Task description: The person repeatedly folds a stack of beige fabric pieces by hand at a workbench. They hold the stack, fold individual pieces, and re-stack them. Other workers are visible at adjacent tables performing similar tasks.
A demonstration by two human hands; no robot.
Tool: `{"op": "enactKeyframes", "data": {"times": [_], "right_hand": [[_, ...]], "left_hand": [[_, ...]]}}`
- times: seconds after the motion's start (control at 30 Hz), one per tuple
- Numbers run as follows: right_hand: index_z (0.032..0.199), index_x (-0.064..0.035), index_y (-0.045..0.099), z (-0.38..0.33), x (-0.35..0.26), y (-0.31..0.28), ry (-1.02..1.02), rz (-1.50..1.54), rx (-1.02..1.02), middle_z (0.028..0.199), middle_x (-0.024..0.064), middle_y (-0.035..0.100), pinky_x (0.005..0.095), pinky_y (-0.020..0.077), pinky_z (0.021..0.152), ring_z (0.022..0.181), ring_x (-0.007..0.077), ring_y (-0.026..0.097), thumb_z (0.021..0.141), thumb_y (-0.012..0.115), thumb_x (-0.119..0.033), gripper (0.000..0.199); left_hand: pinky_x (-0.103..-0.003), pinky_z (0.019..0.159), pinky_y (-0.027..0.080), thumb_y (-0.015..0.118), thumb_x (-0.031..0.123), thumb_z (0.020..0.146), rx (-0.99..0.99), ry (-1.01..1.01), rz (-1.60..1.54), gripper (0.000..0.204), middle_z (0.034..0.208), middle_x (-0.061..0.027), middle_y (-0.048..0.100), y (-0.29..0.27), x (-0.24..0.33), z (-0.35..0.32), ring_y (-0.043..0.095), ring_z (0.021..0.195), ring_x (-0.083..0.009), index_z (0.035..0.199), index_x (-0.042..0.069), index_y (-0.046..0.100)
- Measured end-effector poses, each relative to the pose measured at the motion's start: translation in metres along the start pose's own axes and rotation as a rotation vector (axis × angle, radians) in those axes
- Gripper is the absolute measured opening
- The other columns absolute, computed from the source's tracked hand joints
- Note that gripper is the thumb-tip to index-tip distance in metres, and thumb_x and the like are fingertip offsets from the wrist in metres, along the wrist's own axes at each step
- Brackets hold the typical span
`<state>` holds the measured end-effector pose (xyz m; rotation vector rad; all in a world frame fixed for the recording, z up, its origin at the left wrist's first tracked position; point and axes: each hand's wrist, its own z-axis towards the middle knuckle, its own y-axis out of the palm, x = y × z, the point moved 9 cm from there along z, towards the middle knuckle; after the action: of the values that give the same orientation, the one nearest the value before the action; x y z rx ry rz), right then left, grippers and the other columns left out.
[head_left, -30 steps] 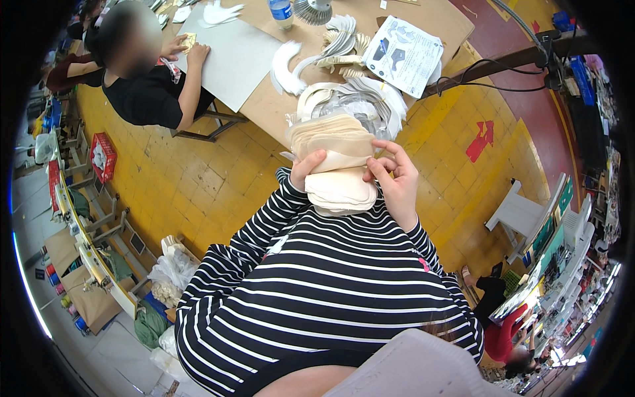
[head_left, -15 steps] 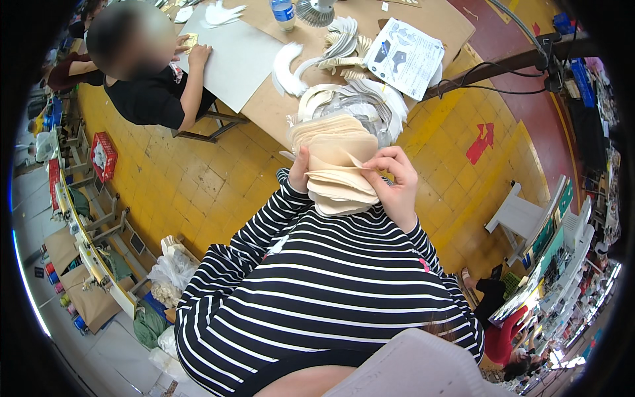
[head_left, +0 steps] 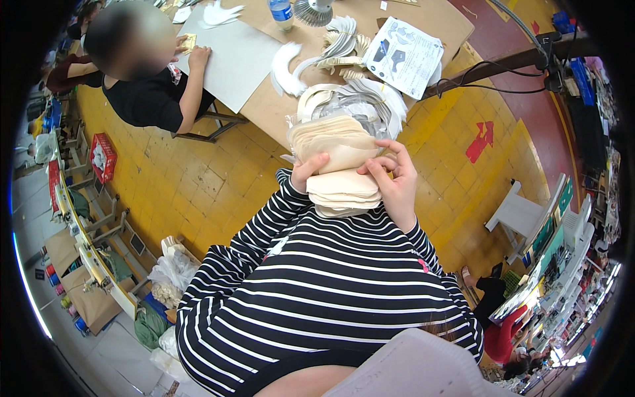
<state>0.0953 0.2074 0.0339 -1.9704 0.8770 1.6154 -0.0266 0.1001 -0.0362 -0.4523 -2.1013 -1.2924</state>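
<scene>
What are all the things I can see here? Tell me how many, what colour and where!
Stack of cut pieces: one stack, beige, held up in both hands.
Curved cut pieces: many, white and cream, on the table.
Printed sheet: one, white with dark pictures, table's right part.
Bottle: one, clear with blue label, table's far edge.
Board: one, pale grey, table's left part.
Table: one, brown, ahead.
Co-worker: one, black top, seated at left.
Floor arrow: one, red, on the yellow floor.
Stool: one, white, right.
Left hand: on the stack's left side.
Right hand: on the stack's right side.
</scene>
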Motion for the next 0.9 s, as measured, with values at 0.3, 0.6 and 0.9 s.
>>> {"op": "enactKeyframes", "data": {"times": [0.3,0.6,0.9], "right_hand": [[0.127,0.0018,0.053,0.002,0.005,0.0,0.013,0.068,0.002,0.083,0.0112,0.071,0.0228,0.052,0.074,0.08,0.0122,0.067,0.095,0.061,-0.004,0.033],[0.122,0.0004,0.059,-0.002,-0.001,-0.007,-0.087,-0.009,0.077,0.081,0.0113,0.071,0.0236,0.0527,0.07,0.077,0.0134,0.067,0.094,0.063,-0.003,0.029],[0.095,-0.005,0.073,-0.009,-0.018,-0.017,-0.322,-0.314,0.207,0.075,0.0032,0.069,0.0272,0.0461,0.07,0.068,0.0143,0.062,0.081,0.074,-0.002,0.014]], "left_hand": [[-0.039,0.096,0.052,0.057,0.023,0.09,-0.032,0.002,0.09,0.058,0.125,-0.0224,0.06,0.003,0.002,0.0,0.063,0.111,-0.0297,0.138,-0.006,0.043],[-0.034,0.091,0.053,0.065,0.014,0.089,0.015,0.018,-0.021,0.048,0.118,-0.0165,0.064,-0.005,-0.005,-0.001,0.064,0.106,-0.0233,0.131,-0.003,0.052],[-0.033,0.09,0.052,0.065,0.012,0.09,0.005,-0.008,-0.031,0.044,0.118,-0.0138,0.064,-0.012,-0.013,-0.003,0.063,0.105,-0.022,0.129,-0.002,0.053]]}}
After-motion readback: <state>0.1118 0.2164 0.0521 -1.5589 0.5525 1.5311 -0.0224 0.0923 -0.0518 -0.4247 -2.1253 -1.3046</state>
